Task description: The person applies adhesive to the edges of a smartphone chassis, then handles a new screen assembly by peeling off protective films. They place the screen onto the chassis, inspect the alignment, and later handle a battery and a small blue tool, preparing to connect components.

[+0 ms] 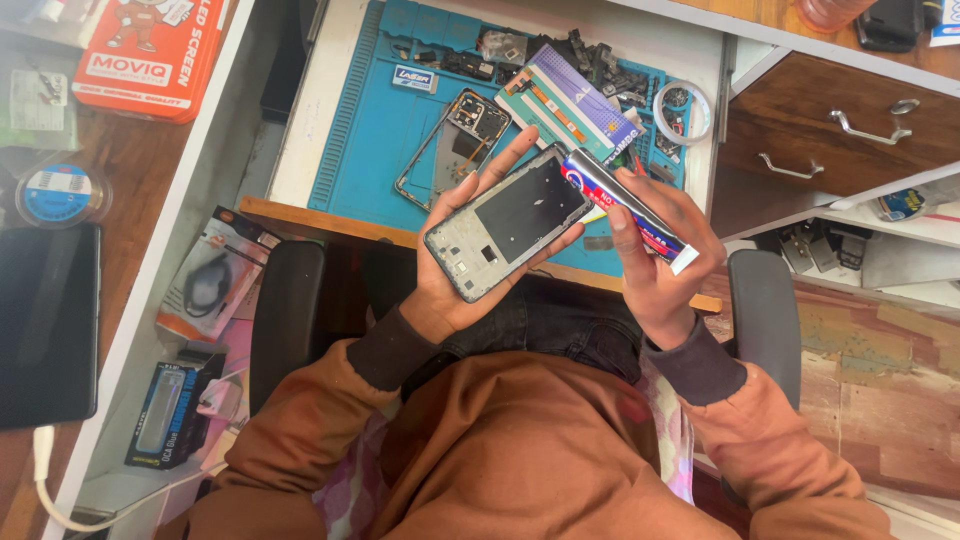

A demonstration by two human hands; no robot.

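My left hand (455, 285) holds a phone's grey inner frame (505, 225) with a black rectangular patch, tilted toward the right. My right hand (655, 250) grips a tube of glue (625, 205), red, blue and white, whose nozzle end touches the frame's upper right corner. Both hands hover over my lap in front of the desk edge. A second bare phone frame (450, 145) lies on the blue work mat (370, 120) just beyond my left fingers.
A flat printed packet (570, 100), a roll of tape (685, 110) and several small dark parts lie on the mat. Wooden drawers (840, 125) stand at right. A dark tablet (45, 320), a red box (150, 50) and boxed items (205, 280) sit at left. Chair armrests (765, 310) flank me.
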